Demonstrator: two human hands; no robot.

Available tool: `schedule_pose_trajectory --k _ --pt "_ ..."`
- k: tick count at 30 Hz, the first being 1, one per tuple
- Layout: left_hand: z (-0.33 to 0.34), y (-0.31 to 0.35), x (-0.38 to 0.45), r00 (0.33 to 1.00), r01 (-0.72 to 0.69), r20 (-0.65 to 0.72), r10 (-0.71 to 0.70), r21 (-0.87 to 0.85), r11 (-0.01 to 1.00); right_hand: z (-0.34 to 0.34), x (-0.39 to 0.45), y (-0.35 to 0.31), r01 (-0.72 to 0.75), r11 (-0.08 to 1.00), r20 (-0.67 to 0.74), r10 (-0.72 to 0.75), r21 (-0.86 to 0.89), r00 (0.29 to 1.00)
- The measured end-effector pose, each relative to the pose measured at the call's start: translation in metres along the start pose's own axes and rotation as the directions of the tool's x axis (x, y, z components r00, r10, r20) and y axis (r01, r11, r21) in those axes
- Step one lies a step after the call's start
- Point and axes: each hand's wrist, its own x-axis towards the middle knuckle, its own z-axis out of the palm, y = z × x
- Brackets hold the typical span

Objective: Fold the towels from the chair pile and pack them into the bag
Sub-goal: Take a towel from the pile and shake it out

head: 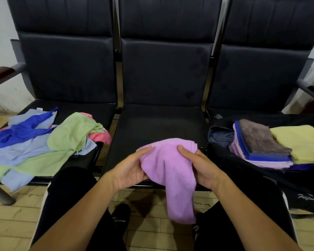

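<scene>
A purple towel (168,160) is held over the front edge of the middle seat (159,122) of a black three-seat chair row. Its upper part is bunched between both hands and one long end hangs down past the seat edge toward the tiled floor (11,225). The left hand (132,169) has a closed grip on the towel's left side, thumb on top and fingers curled beneath the cloth. The right hand (198,163) grips the right side the same way, thumb pressed on top of the fabric.

On the left seat lies the loose pile of towels (40,142): light green, light blue, deep blue and pink pieces, crumpled and overlapping, some draping over the seat's front edge.

On the right seat sits an open black bag (261,180). Inside it is a stack of folded towels (261,144), with a brown one on top of blue and pale purple layers, and a folded yellow towel (301,142) just beside the stack, touching it.

The person's dark trousers (67,192) and dark shoes (121,214) show below the hands.
</scene>
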Motion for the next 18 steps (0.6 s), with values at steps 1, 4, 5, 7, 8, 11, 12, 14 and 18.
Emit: schedule_pose_trajectory --k 1,4,5,7,8,11,12,14,18 --pt "0.001 -0.001 0.001 1.0 0.004 -0.005 -0.004 0.029 1.0 -0.002 0.0 -0.002 0.002 1.0 -0.023 -0.002 0.0 1.0" --pt "0.0 0.004 0.002 0.997 -0.031 -0.065 0.039 0.111 0.993 -0.008 0.0 -0.005 0.003 0.999 -0.076 -0.007 -0.045 0.997" --pt "-0.002 0.005 0.003 0.993 -0.032 -0.106 0.043 0.104 0.994 -0.009 0.001 -0.005 -0.009 0.997 -0.093 0.002 -0.07 0.996" --pt "-0.005 0.006 0.004 0.985 0.003 -0.172 0.009 0.072 0.997 -0.01 0.004 -0.002 -0.056 0.992 -0.123 0.041 -0.115 0.991" --pt "-0.005 0.006 0.004 0.984 0.017 -0.18 -0.008 0.053 0.998 -0.011 0.005 0.0 -0.085 0.988 -0.135 0.067 -0.129 0.989" --pt "-0.008 0.003 0.006 0.989 -0.026 -0.144 0.022 -0.022 0.999 -0.013 0.007 0.003 -0.145 0.988 -0.116 0.138 -0.057 0.984" --pt "-0.008 0.004 0.007 0.99 -0.054 -0.133 0.048 -0.048 0.997 -0.014 0.007 0.003 -0.146 0.989 -0.083 0.144 -0.016 0.986" --pt "-0.01 0.006 0.007 0.989 -0.099 -0.117 0.094 -0.039 0.994 -0.016 0.007 0.004 -0.123 0.992 -0.03 0.124 0.005 0.992" --pt "-0.016 0.006 0.01 0.98 -0.098 -0.15 0.133 0.22 0.971 -0.019 0.012 0.006 -0.091 0.984 -0.114 0.074 -0.152 0.991"
